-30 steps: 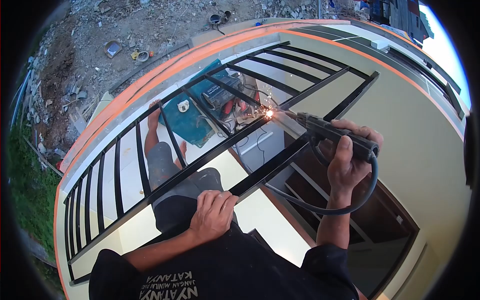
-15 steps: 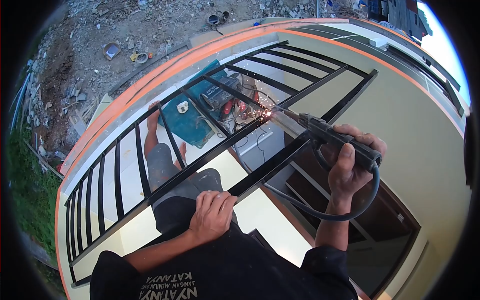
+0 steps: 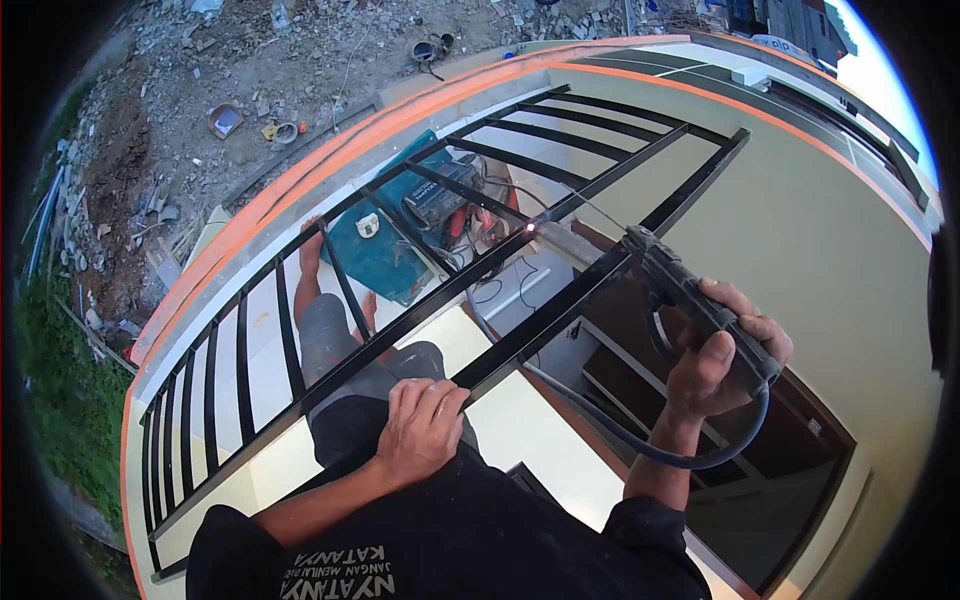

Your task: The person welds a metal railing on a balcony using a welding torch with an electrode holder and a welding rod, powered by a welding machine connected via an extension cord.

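My right hand (image 3: pixel 722 350) is wrapped round a black electrode holder (image 3: pixel 690 290) with a thick cable looping down from it. A thin rod (image 3: pixel 603 212) sticks out of its jaws toward a joint of the black metal frame (image 3: pixel 430 308). On that joint a small spot (image 3: pixel 530 228) glows, and the rod's tip is apart from it. My left hand (image 3: pixel 423 425) rests with its fingers curled over the frame's near bar. Below the frame, a welding machine (image 3: pixel 440 195) and red-handled leads lie on a teal sheet (image 3: pixel 370 250).
My bare feet and legs (image 3: pixel 325 325) show under the frame. An orange-edged ledge (image 3: pixel 300 165) curves along the far side, with rubble ground (image 3: pixel 240 70) beyond it. A dark doorway or window opening (image 3: pixel 760 500) lies below right.
The electrode holder and my right hand have moved right and slightly down, drawing the rod off the joint. The bright shower of sparks has shrunk to a small glow. My left hand stays on the bar.
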The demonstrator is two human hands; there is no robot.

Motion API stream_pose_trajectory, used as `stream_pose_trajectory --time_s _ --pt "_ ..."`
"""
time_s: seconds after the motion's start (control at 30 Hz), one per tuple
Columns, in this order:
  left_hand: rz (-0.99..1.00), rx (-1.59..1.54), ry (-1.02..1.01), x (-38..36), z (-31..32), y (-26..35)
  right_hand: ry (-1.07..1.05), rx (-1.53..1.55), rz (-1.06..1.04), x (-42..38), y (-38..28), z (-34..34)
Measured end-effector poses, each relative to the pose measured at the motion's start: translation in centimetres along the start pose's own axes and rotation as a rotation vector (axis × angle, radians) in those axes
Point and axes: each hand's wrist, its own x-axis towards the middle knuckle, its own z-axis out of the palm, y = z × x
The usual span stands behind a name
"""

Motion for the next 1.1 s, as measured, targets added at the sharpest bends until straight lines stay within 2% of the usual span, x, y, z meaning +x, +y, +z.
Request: stream_pose_trajectory --time_s 0.13,0.3,0.43,0.5,0.57,0.7,0.77,1.1 --pt "0.001 -0.006 0.0 0.1 0.0 0.3 0.167 0.025 0.031 -0.7 -1.7 -2.8" --pt "-0.006 0.003 -0.008 0.1 -0.2 0.7 0.249 -0.057 0.006 -0.5 -4.3 -8.1" --pt "-0.015 0.018 -0.008 0.1 -0.1 0.9 0.239 -0.029 -0.002 0.5 -5.1 -10.2" --pt "0.0 0.032 0.004 0.1 -0.1 0.9 0.155 -0.002 0.035 1.1 -5.4 -10.5" --pt "-0.007 0.03 -0.003 0.1 -0.1 0.9 0.188 -0.03 0.044 1.6 -5.5 -9.4" --pt "-0.021 0.024 -0.009 0.0 0.0 0.9 0.11 0.064 0.077 1.9 -4.7 -8.7" --pt "-0.019 0.022 -0.01 -0.1 0.0 0.8 0.081 -0.027 0.132 1.9 -4.5 -8.4" --pt "-0.01 0.011 0.001 0.1 0.0 0.6 0.0 -0.051 0.201 2.9 -4.5 -6.9"
